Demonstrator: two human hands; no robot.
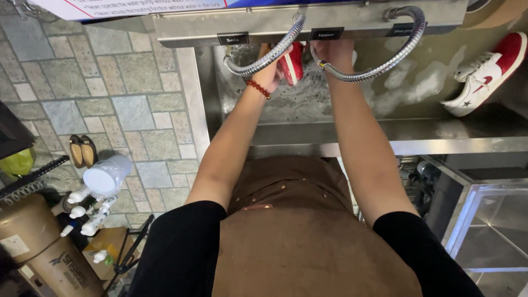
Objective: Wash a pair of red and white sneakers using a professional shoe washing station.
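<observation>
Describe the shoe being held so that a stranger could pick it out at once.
Start at the soapy stainless steel sink under the two flexible metal hoses. The red and white sneaker is at its back left, between the left hand and right hand. The other red-and-white sneaker lies untouched at the right.

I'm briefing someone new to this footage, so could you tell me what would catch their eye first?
Both hands reach into a soapy steel sink: the left hand holds a red shoe, the right hand beside it. Two flexible metal hoses loop down above them. A matching red-and-white sneaker leans at the sink's right.
</observation>
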